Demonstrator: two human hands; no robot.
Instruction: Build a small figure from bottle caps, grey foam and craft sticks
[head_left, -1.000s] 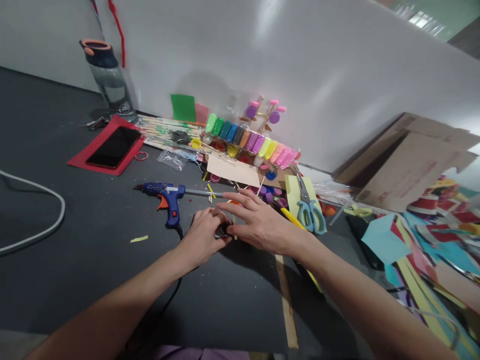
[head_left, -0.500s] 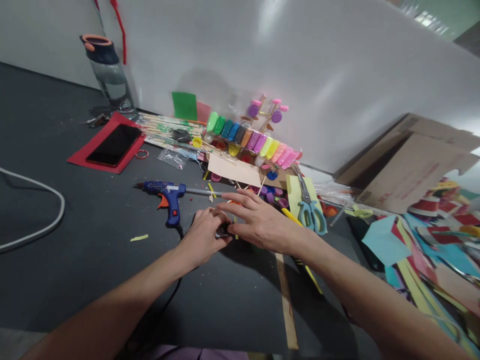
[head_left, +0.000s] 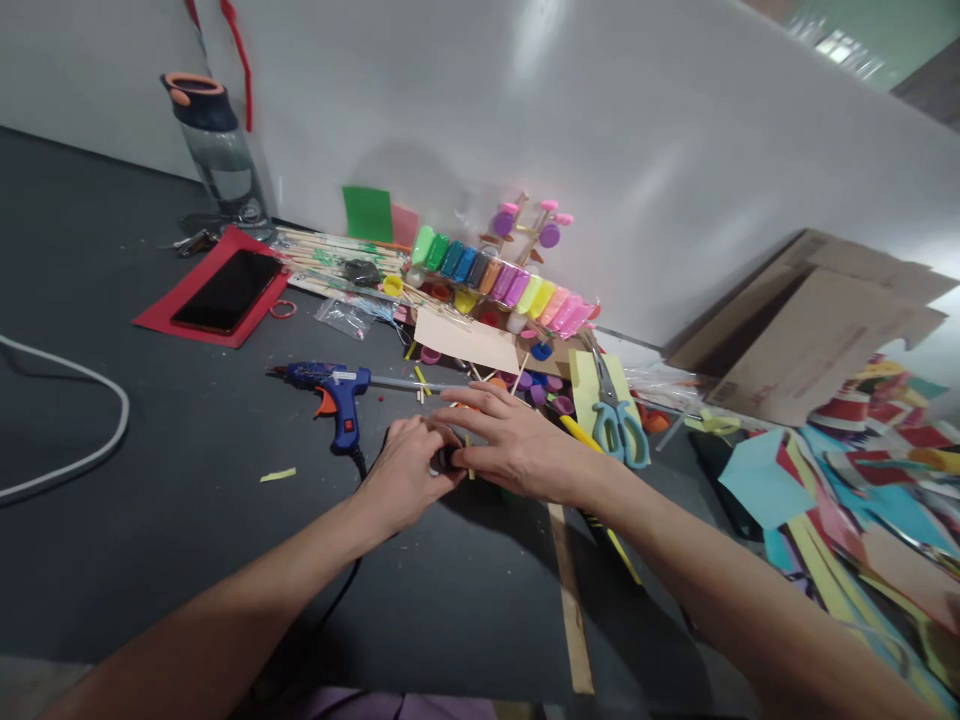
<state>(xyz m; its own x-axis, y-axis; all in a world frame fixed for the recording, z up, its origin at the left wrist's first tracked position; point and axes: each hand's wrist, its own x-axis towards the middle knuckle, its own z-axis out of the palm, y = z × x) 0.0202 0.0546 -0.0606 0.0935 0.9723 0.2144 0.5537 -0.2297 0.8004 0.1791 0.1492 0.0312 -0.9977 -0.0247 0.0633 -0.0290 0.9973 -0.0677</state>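
Both hands meet over the dark table, just right of the glue gun. My left hand (head_left: 411, 462) is closed, its thumb and fingers curled round a small dark round object (head_left: 444, 458) with a pale edge, mostly hidden. Against the object's other side my right hand (head_left: 517, 445) bends over, its upper fingers extended and its thumb out of sight. What lies under that palm cannot be made out; a bit of green shows below it. A thin yellow strip (head_left: 470, 462) stands between the hands. The blue glue gun (head_left: 341, 395) lies on its side, its grey glue stick reaching toward my fingers.
Blue-handled scissors (head_left: 621, 425) lie on yellow paper beyond my right wrist. Clay packs (head_left: 495, 275) and small lids line the back wall. A wooden strip (head_left: 570, 600) lies below my right forearm. Left are a phone (head_left: 229, 290) and a bottle (head_left: 217, 150); right, paper scraps (head_left: 772, 480).
Both hands keep nearly the same hold on the small dark object, with slight finger movement. The view has shifted a little, so things at the right appear slightly farther left.
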